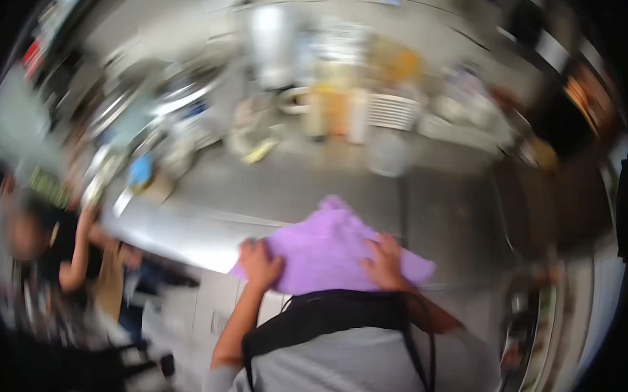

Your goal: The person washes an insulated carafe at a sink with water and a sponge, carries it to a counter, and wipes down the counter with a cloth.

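A purple cloth [318, 256] lies crumpled over the front edge of the steel counter [454, 202], close to my body. My left hand [260, 265] grips the cloth's left side, its fingers bent over the fabric. On the right part of the same cloth, my right hand [385, 262] holds on with fingers curled into it. Blur hides the exact fingertips. Beyond the cloth, a clear plastic container [388, 155] stands on the counter.
Along the back are a tall silvery container [273, 43], several blurred bottles [337, 113], a ribbed white item [393, 111] and a white tray [464, 132]. Metal pans [189, 92] and a blue item [141, 169] sit to the left. Another person [73, 255] stands at far left, reaching toward the counter.
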Motion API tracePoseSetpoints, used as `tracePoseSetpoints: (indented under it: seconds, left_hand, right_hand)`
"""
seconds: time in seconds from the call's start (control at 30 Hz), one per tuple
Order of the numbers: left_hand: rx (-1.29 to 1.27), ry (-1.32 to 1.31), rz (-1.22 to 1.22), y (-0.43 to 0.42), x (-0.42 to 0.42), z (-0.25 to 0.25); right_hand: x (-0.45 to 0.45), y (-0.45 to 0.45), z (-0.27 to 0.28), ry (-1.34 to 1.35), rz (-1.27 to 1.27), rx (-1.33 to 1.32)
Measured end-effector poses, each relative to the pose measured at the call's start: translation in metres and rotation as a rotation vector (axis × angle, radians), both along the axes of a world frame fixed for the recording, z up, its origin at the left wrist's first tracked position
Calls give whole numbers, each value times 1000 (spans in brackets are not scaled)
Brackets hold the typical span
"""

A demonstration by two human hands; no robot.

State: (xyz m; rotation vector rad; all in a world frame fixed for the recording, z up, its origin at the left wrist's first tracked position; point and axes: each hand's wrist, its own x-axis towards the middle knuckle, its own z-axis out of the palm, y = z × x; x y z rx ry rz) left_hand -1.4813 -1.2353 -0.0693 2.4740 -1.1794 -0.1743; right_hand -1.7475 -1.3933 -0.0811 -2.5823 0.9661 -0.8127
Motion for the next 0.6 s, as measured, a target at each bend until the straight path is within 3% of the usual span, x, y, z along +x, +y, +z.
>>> tracePoseSetpoints:
  seconds: [0.07,0.17,0.23,0.3,0.6]
  left_hand:
    - [-171,-101,-31,-8,-7,12]
    - [-357,-68,-251,-34,-20,19]
    - [-344,-25,-396,-53,-34,14]
    - [-86,-133,-476,-65,-45,-6]
    - [-122,-104,-377,-53,-48,-4]
  right_hand:
    - [4,8,12,102,-51,16]
    - [-6,12,13,12,-87,8]
    - [-5,9,13,11,-80,9]
    - [0,0,8,53,-70,49]
    - [10,-5,-1,189,-4,59]
